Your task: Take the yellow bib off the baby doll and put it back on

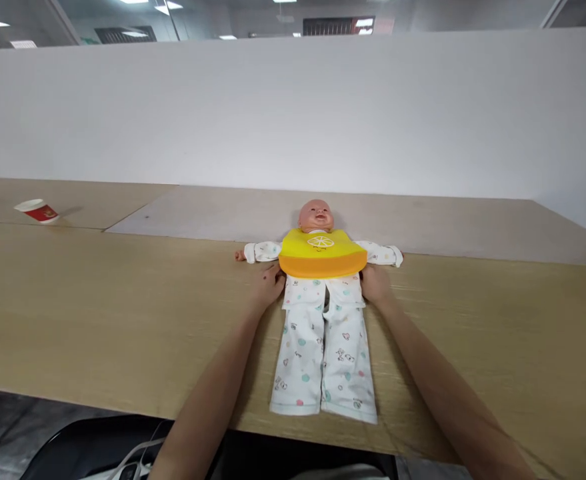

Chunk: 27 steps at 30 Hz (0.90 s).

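Between the left hand [271,283] and right hand [375,283], both half-curled at the lower corners of the citrus-print bib [320,245] (whether they pinch it cannot be told), lies the baby doll [316,215] in patterned pajamas [300,353], bib already spread over its chest, neck fastening hidden.

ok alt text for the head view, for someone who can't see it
A baby doll in patterned white pajamas and a yellow-orange bib lies face up, arms spread, on a table, with a person's left hand and right hand at the bib's lower corners. A red-and-white paper cup sits far left.
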Each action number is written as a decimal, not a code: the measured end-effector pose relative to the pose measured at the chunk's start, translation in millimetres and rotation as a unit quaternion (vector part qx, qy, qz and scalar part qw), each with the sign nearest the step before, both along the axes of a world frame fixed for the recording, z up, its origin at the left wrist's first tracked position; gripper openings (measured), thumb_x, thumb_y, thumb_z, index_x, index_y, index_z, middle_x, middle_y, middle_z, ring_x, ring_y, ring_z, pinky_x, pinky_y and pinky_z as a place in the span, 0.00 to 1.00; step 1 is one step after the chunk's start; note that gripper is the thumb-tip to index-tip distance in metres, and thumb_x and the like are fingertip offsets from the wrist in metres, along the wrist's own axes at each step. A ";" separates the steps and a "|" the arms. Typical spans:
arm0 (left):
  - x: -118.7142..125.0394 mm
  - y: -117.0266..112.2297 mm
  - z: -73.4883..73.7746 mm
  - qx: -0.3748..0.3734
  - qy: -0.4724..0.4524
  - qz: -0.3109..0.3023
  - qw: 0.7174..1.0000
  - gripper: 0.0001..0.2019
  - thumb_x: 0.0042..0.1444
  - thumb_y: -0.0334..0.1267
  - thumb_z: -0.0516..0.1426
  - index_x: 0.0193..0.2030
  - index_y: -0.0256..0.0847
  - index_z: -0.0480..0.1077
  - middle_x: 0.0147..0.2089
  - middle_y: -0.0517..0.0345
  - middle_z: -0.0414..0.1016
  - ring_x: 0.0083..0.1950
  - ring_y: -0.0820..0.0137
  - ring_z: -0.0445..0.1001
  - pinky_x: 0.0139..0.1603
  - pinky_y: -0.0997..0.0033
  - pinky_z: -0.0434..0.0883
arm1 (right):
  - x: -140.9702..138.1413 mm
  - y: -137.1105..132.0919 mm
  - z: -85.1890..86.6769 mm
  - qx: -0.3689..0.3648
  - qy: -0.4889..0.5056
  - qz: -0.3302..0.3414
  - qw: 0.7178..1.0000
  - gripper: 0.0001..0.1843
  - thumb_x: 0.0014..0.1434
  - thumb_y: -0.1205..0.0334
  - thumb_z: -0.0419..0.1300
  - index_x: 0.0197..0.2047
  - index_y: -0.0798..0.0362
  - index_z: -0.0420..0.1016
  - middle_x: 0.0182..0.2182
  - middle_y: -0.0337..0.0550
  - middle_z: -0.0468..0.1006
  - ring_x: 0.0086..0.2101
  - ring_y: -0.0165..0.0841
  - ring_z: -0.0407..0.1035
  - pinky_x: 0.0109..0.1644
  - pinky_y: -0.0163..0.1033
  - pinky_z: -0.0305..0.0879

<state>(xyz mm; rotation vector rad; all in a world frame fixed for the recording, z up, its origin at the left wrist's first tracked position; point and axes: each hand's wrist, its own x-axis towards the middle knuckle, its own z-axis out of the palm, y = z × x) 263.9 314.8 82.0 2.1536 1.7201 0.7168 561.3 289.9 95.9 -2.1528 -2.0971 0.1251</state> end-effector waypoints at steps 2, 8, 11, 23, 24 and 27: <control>-1.4 1.5 -1.0 -0.007 -0.025 -0.010 1.000 0.11 0.54 0.31 0.48 0.35 0.38 0.71 0.35 0.55 0.74 0.37 0.68 0.70 0.39 0.70 0.66 | -0.3 0.0 0.5 0.003 0.013 -0.023 1.000 0.18 0.63 0.62 0.49 0.47 0.58 0.77 0.44 0.59 0.80 0.43 0.46 0.75 0.39 0.39 0.64; -4.4 6.8 -4.8 0.000 -0.054 -0.022 0.998 0.09 0.51 0.32 0.49 0.33 0.39 0.70 0.33 0.57 0.74 0.36 0.69 0.70 0.38 0.71 0.66 | -1.1 3.5 2.9 0.015 0.025 -0.008 1.000 0.18 0.64 0.57 0.51 0.49 0.56 0.78 0.45 0.57 0.80 0.43 0.42 0.75 0.40 0.37 0.62; -5.5 9.3 -9.1 0.015 -0.058 -0.025 0.998 0.08 0.51 0.33 0.48 0.31 0.39 0.69 0.33 0.56 0.74 0.36 0.67 0.71 0.38 0.69 0.66 | -1.9 4.3 3.2 0.014 0.021 -0.017 1.000 0.17 0.63 0.59 0.52 0.48 0.56 0.78 0.45 0.55 0.80 0.43 0.41 0.75 0.40 0.36 0.62; -4.4 11.0 -12.1 0.020 -0.070 -0.029 0.997 0.07 0.49 0.33 0.48 0.29 0.40 0.67 0.31 0.56 0.73 0.35 0.66 0.70 0.38 0.69 0.66 | -2.8 5.6 2.9 0.021 0.011 -0.013 1.000 0.16 0.62 0.62 0.51 0.45 0.57 0.78 0.44 0.55 0.80 0.42 0.41 0.75 0.38 0.36 0.60; -4.5 11.3 -12.5 0.022 -0.071 -0.032 0.997 0.07 0.49 0.33 0.48 0.29 0.40 0.67 0.31 0.55 0.73 0.35 0.66 0.70 0.38 0.69 0.66 | -2.9 5.5 3.2 0.024 0.010 -0.012 1.000 0.16 0.62 0.63 0.51 0.44 0.57 0.78 0.43 0.55 0.80 0.42 0.41 0.75 0.38 0.36 0.60; -5.0 12.0 -13.8 0.019 -0.066 -0.033 0.997 0.07 0.49 0.34 0.48 0.28 0.41 0.66 0.31 0.56 0.72 0.34 0.67 0.69 0.37 0.69 0.64 | -3.7 4.7 4.8 0.025 0.010 -0.011 1.000 0.16 0.62 0.64 0.51 0.44 0.57 0.78 0.43 0.54 0.80 0.41 0.41 0.75 0.37 0.36 0.59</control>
